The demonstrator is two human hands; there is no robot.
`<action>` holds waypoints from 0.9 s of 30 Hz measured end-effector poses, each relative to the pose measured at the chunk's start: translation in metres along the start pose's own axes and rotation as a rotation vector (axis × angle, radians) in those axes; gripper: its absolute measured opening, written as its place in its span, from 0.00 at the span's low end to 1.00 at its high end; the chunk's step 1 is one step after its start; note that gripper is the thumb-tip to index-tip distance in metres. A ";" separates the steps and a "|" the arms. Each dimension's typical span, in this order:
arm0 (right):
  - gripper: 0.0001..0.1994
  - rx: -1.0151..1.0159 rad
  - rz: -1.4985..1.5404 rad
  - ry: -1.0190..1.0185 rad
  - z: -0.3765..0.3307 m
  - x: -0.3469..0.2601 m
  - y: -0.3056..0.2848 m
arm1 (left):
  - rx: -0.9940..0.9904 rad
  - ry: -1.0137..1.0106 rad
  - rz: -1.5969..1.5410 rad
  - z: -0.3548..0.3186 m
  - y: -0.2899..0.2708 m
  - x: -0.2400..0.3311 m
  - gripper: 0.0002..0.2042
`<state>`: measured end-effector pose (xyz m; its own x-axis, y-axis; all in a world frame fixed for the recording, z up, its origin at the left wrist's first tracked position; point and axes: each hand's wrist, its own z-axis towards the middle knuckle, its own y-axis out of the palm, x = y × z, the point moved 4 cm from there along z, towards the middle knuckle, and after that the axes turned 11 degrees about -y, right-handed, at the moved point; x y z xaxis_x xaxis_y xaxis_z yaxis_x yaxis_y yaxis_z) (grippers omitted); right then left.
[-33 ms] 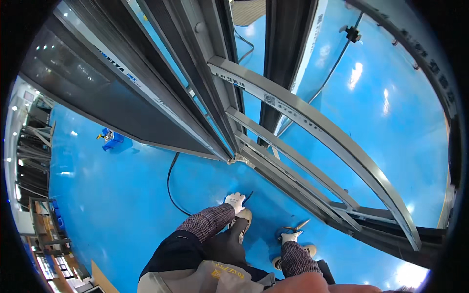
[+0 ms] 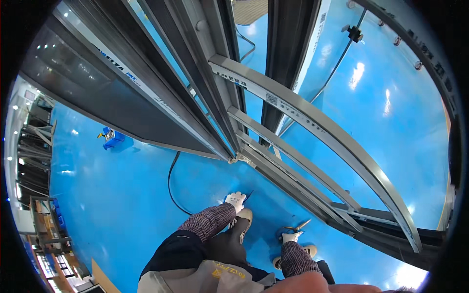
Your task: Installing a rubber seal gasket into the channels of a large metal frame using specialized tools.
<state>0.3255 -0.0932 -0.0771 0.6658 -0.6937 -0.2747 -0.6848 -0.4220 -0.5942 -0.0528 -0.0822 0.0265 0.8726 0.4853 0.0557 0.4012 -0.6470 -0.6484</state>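
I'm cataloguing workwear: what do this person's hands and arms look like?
The left hand and right hand wear white gloves, with small dark marks on the back of the left one. Both long sleeves are speckled, knitted-looking, dark purplish grey.

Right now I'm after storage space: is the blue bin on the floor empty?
Not empty: small items show at the top of the blue bin, something yellow at its edge.
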 end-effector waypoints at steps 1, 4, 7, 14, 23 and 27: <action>0.56 -0.005 0.066 0.044 -0.008 0.007 -0.003 | -0.009 0.021 0.061 0.000 0.005 0.000 0.28; 0.50 0.036 0.052 0.030 -0.038 -0.024 -0.019 | -0.006 -0.096 -0.180 0.002 0.035 -0.022 0.25; 0.44 0.095 0.053 0.015 -0.055 -0.034 -0.024 | 0.012 -0.188 -0.421 -0.010 0.060 -0.047 0.21; 0.19 -0.286 0.626 -0.024 -0.040 0.017 -0.030 | -0.146 -0.326 -0.671 -0.083 0.117 -0.090 0.18; 0.19 -0.270 0.647 -0.247 -0.109 0.027 -0.067 | 0.116 -0.551 -0.926 -0.211 0.138 -0.203 0.19; 0.18 -0.303 0.664 -0.349 -0.132 0.014 -0.066 | 0.133 -0.821 -0.954 -0.242 0.174 -0.280 0.24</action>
<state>0.3406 -0.1518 0.0582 0.1120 -0.6543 -0.7479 -0.9870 -0.1609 -0.0071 -0.1597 -0.4729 0.0812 -0.1961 0.9767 0.0868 0.7008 0.2015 -0.6843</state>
